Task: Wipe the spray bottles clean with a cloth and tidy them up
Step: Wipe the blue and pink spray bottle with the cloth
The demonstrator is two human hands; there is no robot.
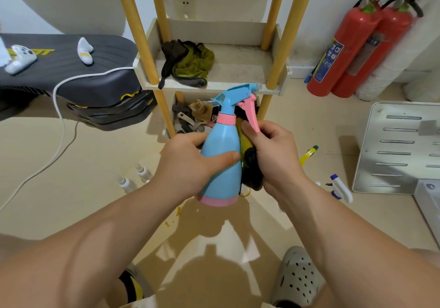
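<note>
A blue spray bottle [222, 162] with a pink collar, pink base and pink trigger is held upright in the middle of the view. My left hand [188, 162] wraps around its body, thumb across the front. My right hand [273, 155] presses a yellow and black cloth [250, 165] against the bottle's right side, below the trigger. On the floor lie two small white spray bottles [133, 176] to the left and a white and blue spray bottle [340, 187] to the right. A yellow and green nozzle [309, 153] shows behind my right wrist.
A white shelf unit [273, 69] with yellow posts stands straight ahead, with an olive cloth [190, 62] on its upper tray and clutter below. Two red fire extinguishers [357, 46] lean at the right wall. A grey metal panel [400, 146] lies at right, a dark treadmill [71, 77] and white cable at left.
</note>
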